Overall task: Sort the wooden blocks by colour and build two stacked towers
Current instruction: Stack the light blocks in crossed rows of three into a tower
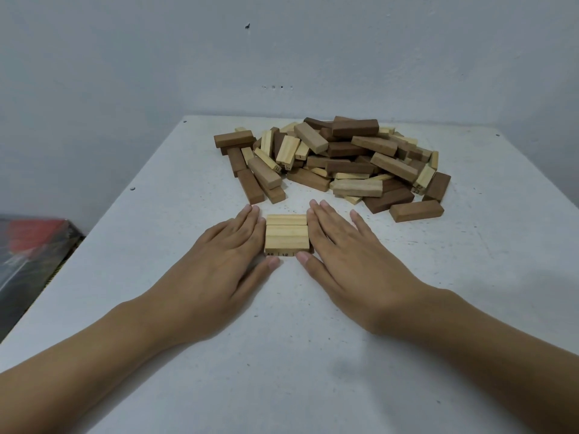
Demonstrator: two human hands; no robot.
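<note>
– Wooden blocks, where do they sit?
– Most lie in a loose pile (332,161) at the far side of the white bench (156,324), dark brown and pale pieces mixed and crossing one another. A small pale stack (286,234) stands apart from it, nearer the person, at the middle of the bench.
– How is that stack built?
– Pale blocks only, laid side by side, with the long sides of the top ones running left to right. Below them the near face shows block ends with small printed numbers, too small to read with certainty.
– And the hands?
– Both are spread flat with straight fingers and grip nothing. The left hand (232,249) presses its inner edge against the stack's left side, and the right hand (341,249) presses against the right side. Both thumbs touch the near face by its lower corners.
– Anything else?
– A dark object (31,245) with a red patch lies low, left of the bench, blurred. A pale grey wall (282,57) rises behind.
</note>
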